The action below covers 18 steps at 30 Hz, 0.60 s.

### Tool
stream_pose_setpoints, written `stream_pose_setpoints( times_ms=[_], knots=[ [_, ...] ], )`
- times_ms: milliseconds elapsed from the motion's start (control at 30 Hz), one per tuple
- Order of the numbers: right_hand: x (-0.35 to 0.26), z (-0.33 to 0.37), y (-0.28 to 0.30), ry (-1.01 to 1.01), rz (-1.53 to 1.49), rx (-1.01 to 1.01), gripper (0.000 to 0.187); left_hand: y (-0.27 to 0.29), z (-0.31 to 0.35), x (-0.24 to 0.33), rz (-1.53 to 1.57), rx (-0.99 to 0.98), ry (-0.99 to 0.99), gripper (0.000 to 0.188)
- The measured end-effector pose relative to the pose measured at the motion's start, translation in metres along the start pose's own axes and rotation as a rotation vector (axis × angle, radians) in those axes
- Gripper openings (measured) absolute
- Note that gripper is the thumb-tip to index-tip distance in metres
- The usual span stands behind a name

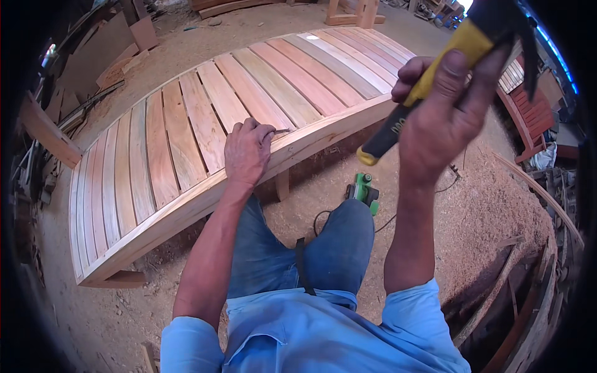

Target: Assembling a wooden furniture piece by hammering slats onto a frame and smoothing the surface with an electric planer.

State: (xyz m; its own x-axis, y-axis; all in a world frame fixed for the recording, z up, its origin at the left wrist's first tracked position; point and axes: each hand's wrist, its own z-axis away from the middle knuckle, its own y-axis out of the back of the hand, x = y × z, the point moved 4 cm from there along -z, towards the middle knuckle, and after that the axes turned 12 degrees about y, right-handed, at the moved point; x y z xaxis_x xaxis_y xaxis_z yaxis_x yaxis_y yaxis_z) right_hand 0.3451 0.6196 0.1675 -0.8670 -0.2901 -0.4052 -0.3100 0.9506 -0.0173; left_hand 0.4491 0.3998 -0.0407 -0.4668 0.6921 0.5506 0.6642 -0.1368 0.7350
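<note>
My right hand (pixel 438 118) is raised at the right, fingers wrapped round the handle of a claw hammer (pixel 429 81) with a yellow and black grip. Its dark head is up near the top right, partly cut off by the dark rim. At the near edge of a long slatted wooden tabletop (pixel 245 87), my left hand (pixel 247 149) is closed in a pinch. From its fingertips pokes a thin dark metal piece (pixel 283 130), nail-like but too small to be sure of. The left hand rests on the frame rail beside the slat ends.
Below the table, a green power tool (pixel 362 191) with a dark cord lies on the floor near my knee. Sawdust (pixel 485 217) covers the ground at right. Wood strips (pixel 522 298) are heaped lower right, boards (pixel 102 59) lean far left, and a reddish slatted piece (pixel 528 115) stands right.
</note>
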Motion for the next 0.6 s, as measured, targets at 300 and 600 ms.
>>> stream_pose_setpoints(
  times_ms=[300, 600],
  knots=[
    [0.080, 0.095, -0.007, -0.247, 0.482, -0.800, 0.062, 0.006, -0.001, 0.003, -0.030, 0.072, -0.046, 0.013],
    [0.002, -0.006, -0.008, 0.133, -0.036, 0.047, 0.059, 0.007, 0.001, 0.006, 0.054, 0.123, -0.026, 0.010]
  ],
)
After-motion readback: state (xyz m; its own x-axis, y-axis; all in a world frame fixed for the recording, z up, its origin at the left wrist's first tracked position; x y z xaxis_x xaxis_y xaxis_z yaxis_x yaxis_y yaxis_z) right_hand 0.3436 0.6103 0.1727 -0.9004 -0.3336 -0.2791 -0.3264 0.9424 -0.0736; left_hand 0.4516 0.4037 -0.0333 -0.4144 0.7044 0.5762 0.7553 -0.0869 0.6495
